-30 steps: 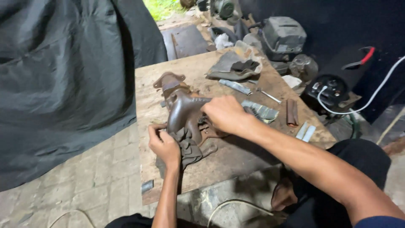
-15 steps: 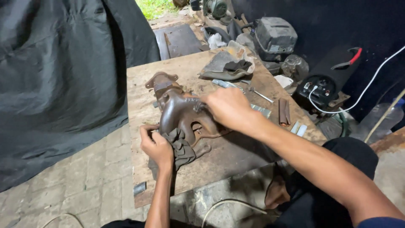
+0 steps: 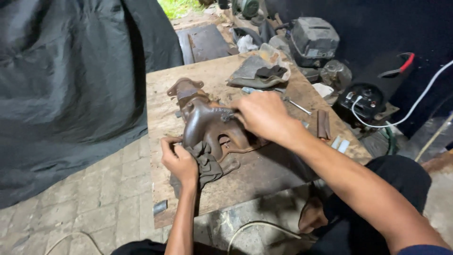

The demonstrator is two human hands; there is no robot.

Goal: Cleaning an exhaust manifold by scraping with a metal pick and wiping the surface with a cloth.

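A rusty brown cast-metal manifold (image 3: 207,123) with several curved pipes lies on a worn wooden board (image 3: 278,165). My left hand (image 3: 178,160) presses a dark crumpled rag (image 3: 207,163) against the manifold's near end. My right hand (image 3: 262,114) grips the manifold's upper right edge, fingers curled over a small fitting there.
A grey cloth (image 3: 257,71), a metal wrench (image 3: 292,101) and short rusty bars (image 3: 323,125) lie on the board's far side. A large dark tarp (image 3: 66,85) hangs at left. Machine parts (image 3: 314,40), a round black device (image 3: 363,101) with a white cable and red-handled pliers (image 3: 401,63) sit at right.
The view has shifted, so the board sits further right in the frame. My right hand has slid a little to the right along the manifold. My left hand stays on the rag.
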